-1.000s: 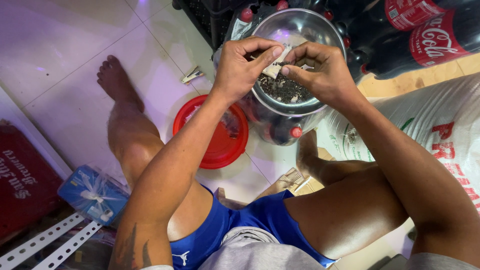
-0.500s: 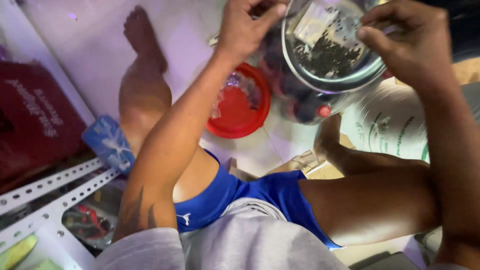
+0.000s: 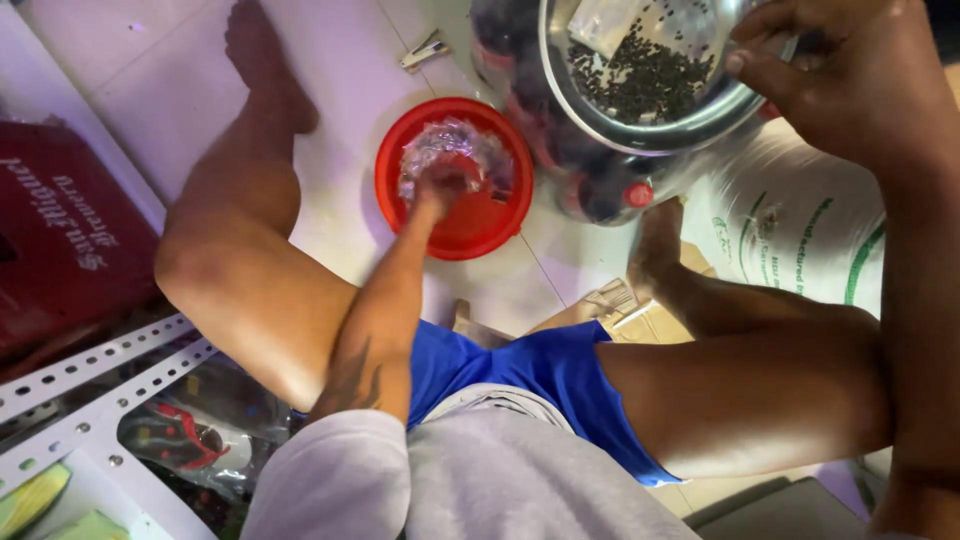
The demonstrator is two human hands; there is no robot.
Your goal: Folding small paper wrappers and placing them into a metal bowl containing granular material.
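left hand (image 3: 440,190) in red bowl (image 3: 400,210), on plastic bags (image 3: 455,150)

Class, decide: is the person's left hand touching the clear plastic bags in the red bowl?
Touching. The head view shows the left hand reaching into the red bowl, its fingers pressed in among the clear plastic bags, with no gap visible.

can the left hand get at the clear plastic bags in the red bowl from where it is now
Probably yes. The left hand is already down inside the red bowl, its fingers on the crumpled clear plastic bags, and nothing lies over them. The right hand is up at the metal bowl, out of the way.
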